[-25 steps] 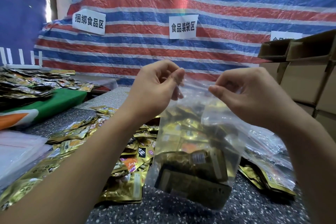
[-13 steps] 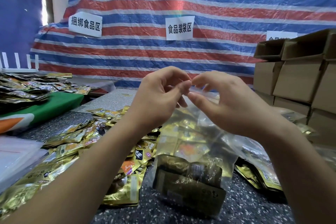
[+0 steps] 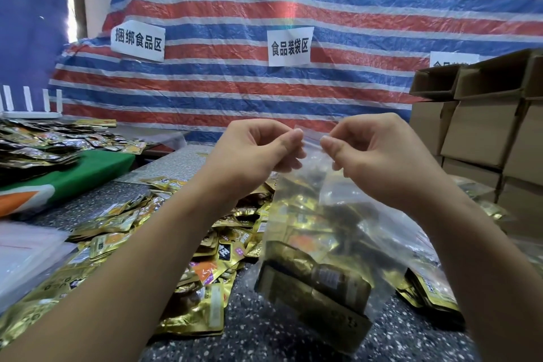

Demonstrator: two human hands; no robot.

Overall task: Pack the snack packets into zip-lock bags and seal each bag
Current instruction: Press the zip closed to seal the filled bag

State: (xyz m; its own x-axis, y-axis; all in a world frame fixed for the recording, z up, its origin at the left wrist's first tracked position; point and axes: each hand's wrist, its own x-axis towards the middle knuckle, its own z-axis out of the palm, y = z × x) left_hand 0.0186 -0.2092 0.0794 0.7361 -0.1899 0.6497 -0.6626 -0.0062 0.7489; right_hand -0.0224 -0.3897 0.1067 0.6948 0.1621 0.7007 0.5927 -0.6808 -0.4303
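Observation:
A clear zip-lock bag (image 3: 317, 247) filled with several gold snack packets hangs in front of me above the speckled table (image 3: 264, 329). My left hand (image 3: 252, 156) pinches the bag's top strip between thumb and forefinger. My right hand (image 3: 379, 156) pinches the same strip a short gap to the right. The strip's red line shows between the two hands. A heap of loose gold snack packets (image 3: 164, 232) lies on the table under my left forearm.
Filled clear bags (image 3: 435, 282) lie at the right under my right forearm. Stacked cardboard boxes (image 3: 487, 132) stand at the right. A second packet pile (image 3: 38, 144) sits on a green cloth (image 3: 88, 170) at the left. Empty plastic bags (image 3: 26, 253) lie at the near left.
One second ago my hands held the bag mouth apart; they came together at the top strip, then drew slightly apart along it. The bag hangs a little lower.

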